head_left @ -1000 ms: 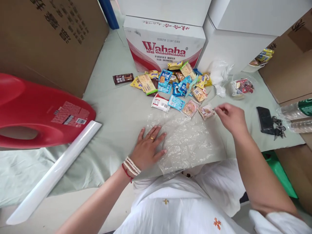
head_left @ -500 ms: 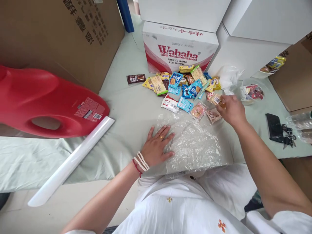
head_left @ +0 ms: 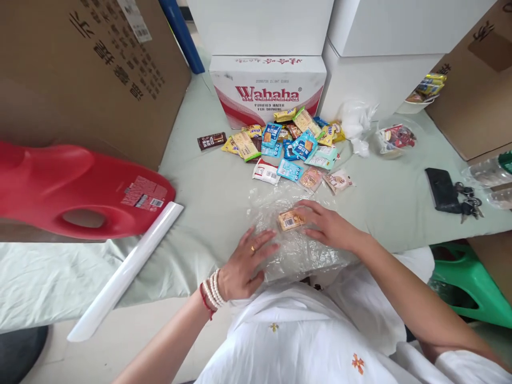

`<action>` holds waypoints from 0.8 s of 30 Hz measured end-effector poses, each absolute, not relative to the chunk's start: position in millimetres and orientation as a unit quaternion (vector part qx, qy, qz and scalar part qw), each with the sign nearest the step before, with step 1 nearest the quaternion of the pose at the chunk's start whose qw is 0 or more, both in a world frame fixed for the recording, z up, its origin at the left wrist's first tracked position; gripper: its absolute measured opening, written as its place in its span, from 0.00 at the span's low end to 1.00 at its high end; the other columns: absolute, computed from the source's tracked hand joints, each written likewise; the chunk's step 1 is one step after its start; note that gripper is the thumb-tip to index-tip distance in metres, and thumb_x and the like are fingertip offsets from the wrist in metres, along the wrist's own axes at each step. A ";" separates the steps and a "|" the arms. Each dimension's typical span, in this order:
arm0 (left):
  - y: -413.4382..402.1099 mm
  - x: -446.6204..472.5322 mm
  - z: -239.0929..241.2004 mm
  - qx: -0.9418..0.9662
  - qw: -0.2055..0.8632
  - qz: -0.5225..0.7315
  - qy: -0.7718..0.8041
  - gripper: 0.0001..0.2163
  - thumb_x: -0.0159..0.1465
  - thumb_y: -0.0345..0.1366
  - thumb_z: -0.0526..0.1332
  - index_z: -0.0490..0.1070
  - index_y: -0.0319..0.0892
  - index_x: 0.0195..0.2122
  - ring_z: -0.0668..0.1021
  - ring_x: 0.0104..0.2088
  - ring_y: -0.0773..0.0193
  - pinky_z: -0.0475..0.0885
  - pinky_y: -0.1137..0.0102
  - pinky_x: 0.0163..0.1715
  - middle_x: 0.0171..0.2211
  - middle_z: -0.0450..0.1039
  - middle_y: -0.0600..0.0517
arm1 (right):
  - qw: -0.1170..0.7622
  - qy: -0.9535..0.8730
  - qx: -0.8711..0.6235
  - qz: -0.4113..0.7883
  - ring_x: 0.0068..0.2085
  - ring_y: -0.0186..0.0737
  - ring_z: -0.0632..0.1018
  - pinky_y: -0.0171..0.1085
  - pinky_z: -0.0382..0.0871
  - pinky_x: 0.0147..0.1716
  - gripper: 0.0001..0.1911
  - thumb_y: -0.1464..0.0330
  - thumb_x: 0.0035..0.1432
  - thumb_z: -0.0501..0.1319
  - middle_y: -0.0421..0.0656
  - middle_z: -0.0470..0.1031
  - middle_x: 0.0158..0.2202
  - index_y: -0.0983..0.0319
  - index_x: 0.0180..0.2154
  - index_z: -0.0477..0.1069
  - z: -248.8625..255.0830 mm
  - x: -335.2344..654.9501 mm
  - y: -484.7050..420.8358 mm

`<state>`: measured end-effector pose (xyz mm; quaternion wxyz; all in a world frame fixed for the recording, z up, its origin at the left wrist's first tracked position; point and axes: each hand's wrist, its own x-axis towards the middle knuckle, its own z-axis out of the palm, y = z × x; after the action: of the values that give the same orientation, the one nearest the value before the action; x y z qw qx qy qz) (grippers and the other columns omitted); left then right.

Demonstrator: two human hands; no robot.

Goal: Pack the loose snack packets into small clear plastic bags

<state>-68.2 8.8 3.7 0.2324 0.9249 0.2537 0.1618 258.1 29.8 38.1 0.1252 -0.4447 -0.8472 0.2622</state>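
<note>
On a sheet of clear plastic wrap lies a small snack packet with a barcode label. My right hand is at the packet's right end, its fingers apart and the fingertips touching or just over it. To the left, my left hand is spread above the wrap's left edge, holding nothing. Behind the wrap is a loose pile of wrapped snacks, among them a blue packet, a white-and-red packet, a pink round one and a beige one. A brown cocoa bar lies apart at their left.
A Wahaha water carton stands behind the snacks. At left are a red jug and a white tube. On the right sit a clear bowl, a black wallet-like object with keys, and a green stool.
My right hand has brought the small packet from the pile's right side down onto the plastic wrap, and its fingers have loosened. My left hand has lifted slightly and shifted nearer me.
</note>
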 end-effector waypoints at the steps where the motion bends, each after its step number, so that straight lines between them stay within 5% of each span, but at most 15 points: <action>1: 2.6 -69.4 1.8 0.930 0.241 0.149 0.236 0.35 0.61 0.37 0.62 0.57 0.46 0.70 0.61 0.72 0.43 0.46 0.41 0.71 0.72 0.57 0.38 | 0.145 -0.842 -0.445 0.268 0.64 0.51 0.70 0.49 0.71 0.60 0.32 0.59 0.69 0.60 0.51 0.56 0.71 0.54 0.71 0.55 39.2 269.3 17.4; 4: -9.9 -71.6 -8.1 0.932 0.227 0.146 0.244 0.24 0.64 0.41 0.65 0.69 0.47 0.62 0.64 0.70 0.42 0.48 0.41 0.71 0.68 0.65 0.39 | 0.142 -0.836 -0.454 0.272 0.68 0.55 0.64 0.54 0.66 0.63 0.42 0.52 0.63 0.67 0.52 0.58 0.71 0.53 0.72 0.54 34.9 301.1 -26.2; 7: -9.8 -71.3 -14.8 0.912 0.232 0.191 0.279 0.09 0.69 0.34 0.59 0.76 0.47 0.47 0.72 0.65 0.51 0.56 0.49 0.69 0.59 0.76 0.45 | 0.143 -0.823 -0.482 0.263 0.66 0.55 0.66 0.57 0.67 0.62 0.26 0.57 0.66 0.64 0.51 0.64 0.68 0.53 0.63 0.69 21.5 318.4 -58.5; 9: -3.3 -69.3 -13.7 0.886 0.261 0.229 0.307 0.08 0.70 0.31 0.56 0.76 0.47 0.44 0.78 0.59 0.56 0.63 0.54 0.65 0.52 0.81 0.47 | 0.173 -0.812 -0.481 0.283 0.62 0.51 0.70 0.54 0.69 0.59 0.13 0.62 0.71 0.58 0.50 0.72 0.61 0.54 0.52 0.77 16.7 322.2 -62.0; 13: 21.9 -59.0 -4.3 0.820 0.288 0.283 0.406 0.09 0.71 0.35 0.56 0.75 0.46 0.37 0.80 0.49 0.58 0.72 0.60 0.53 0.39 0.82 0.49 | 0.204 -0.778 -0.477 0.354 0.45 0.43 0.79 0.42 0.73 0.47 0.14 0.61 0.73 0.54 0.46 0.81 0.42 0.57 0.44 0.78 29.1 324.0 -21.4; 16: 49.1 -47.1 -2.0 0.774 0.243 0.273 0.516 0.13 0.70 0.41 0.56 0.74 0.45 0.30 0.78 0.45 0.53 0.71 0.56 0.51 0.32 0.79 0.48 | 0.176 -0.747 -0.549 0.332 0.38 0.41 0.79 0.39 0.72 0.41 0.16 0.59 0.72 0.53 0.45 0.80 0.38 0.60 0.44 0.77 46.3 320.5 30.7; 21: 87.7 -33.1 -4.2 0.681 0.126 0.225 0.685 0.11 0.59 0.40 0.65 0.77 0.42 0.41 0.71 0.54 0.40 0.68 0.47 0.52 0.48 0.76 0.40 | 0.011 -0.774 -0.620 0.126 0.49 0.52 0.75 0.41 0.69 0.42 0.15 0.66 0.68 0.57 0.51 0.79 0.47 0.60 0.51 0.77 68.7 287.8 103.2; 24: 87.8 -30.9 4.2 0.666 0.069 0.284 0.687 0.13 0.61 0.37 0.62 0.76 0.41 0.47 0.68 0.57 0.40 0.65 0.47 0.55 0.54 0.71 0.38 | 0.000 -0.814 -0.576 0.073 0.54 0.56 0.71 0.44 0.68 0.46 0.17 0.66 0.69 0.55 0.55 0.76 0.51 0.62 0.55 0.74 70.2 259.3 129.4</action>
<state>-30.9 87.8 4.2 0.0694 0.6657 0.6866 0.2839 259.3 129.4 70.2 -0.0004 -0.5763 -0.8140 0.0733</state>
